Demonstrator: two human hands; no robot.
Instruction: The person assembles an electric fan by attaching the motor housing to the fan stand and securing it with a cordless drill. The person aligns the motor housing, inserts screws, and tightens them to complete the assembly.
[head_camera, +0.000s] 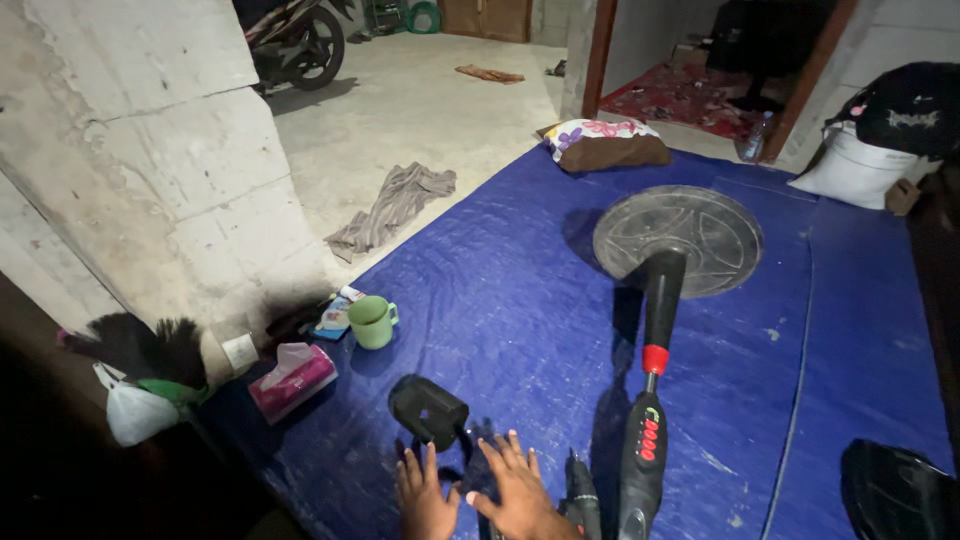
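1. Hands first: the person's left hand (427, 497) and right hand (517, 488) lie side by side at the bottom edge of the view, both open with fingers spread, palms down, gripping nothing.
2. Both hands rest on or just over a small dark part (478, 462) lying on the blue tarpaulin (520, 300); contact cannot be confirmed, as the part is largely hidden.
3. A black motor housing (428, 410) sits just beyond the left hand's fingertips, on the tarpaulin.
4. A dismantled standing fan lies flat to the right of the hands: its black column (661, 300), with a red collar and a control panel of red buttons (648, 440), runs up to a round grey base (700, 235).
5. A dark tool-like object (580, 500) lies between the right hand and the column; its kind cannot be told.
6. Left of the hands, near the concrete wall (150, 150): a green mug (372, 321), a pink tissue pack (293, 380) and a black feather duster (140, 345).
7. Further off: a flowered pillow (603, 143) at the tarpaulin's far edge, a grey cloth (395, 205) on the concrete floor, and a parked motorcycle (295, 40).
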